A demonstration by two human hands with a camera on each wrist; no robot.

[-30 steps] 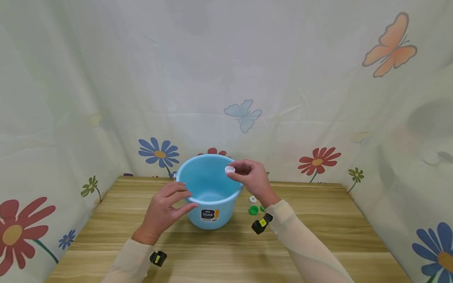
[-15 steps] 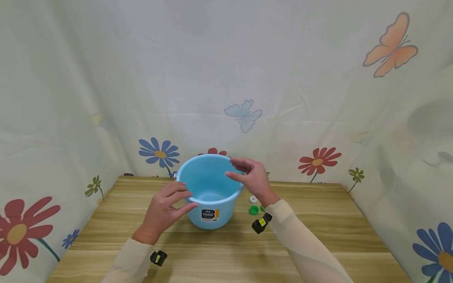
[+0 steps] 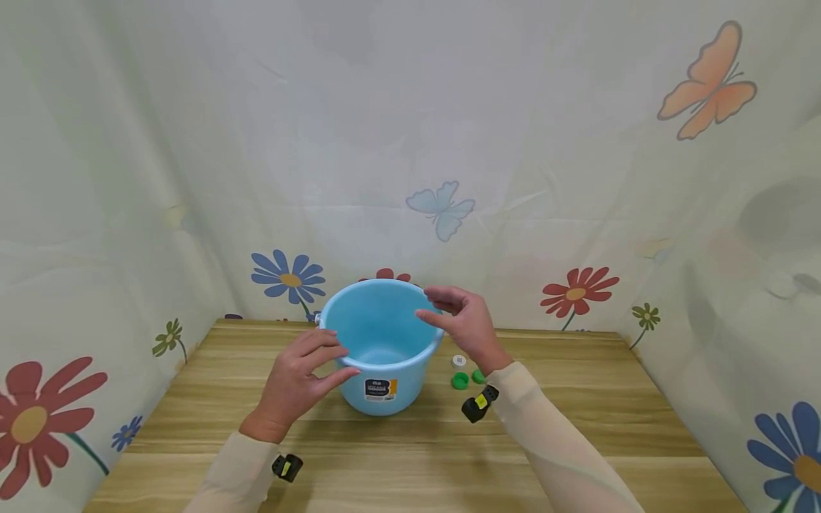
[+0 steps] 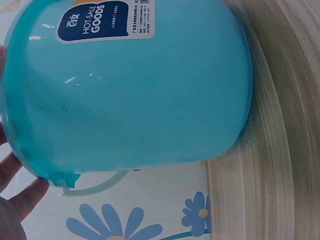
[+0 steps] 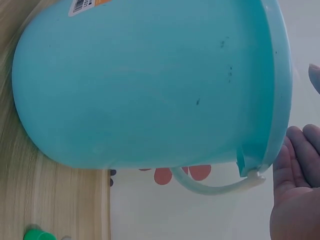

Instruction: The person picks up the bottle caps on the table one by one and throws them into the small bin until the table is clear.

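A light blue plastic bucket (image 3: 410, 381) stands upright on the wooden table, a label (image 3: 380, 389) on its front. At its left rim, my left hand (image 3: 301, 377) holds on, thumb toward the front and fingertips over the edge. My right hand (image 3: 467, 326) hovers over the right rim, thumb apart from the fingers and nothing between them. In the right wrist view its fingers (image 5: 305, 150) appear just beyond the rim. Right of the bucket lie a white bottle cap (image 3: 458, 361) and two green caps, one (image 3: 460, 381) nearer the bucket, the other (image 3: 478, 376) beside my right sleeve.
The bucket's pale handle (image 5: 215, 189) hangs at the back. Behind the wooden table (image 3: 551, 399), a white curtain (image 3: 359, 142) printed with flowers and butterflies encloses the back and both sides.
A second white cap, pinched in my right hand over the bucket a second ago, has been let go and is out of sight. That hand has shifted slightly right; the left has stayed still.
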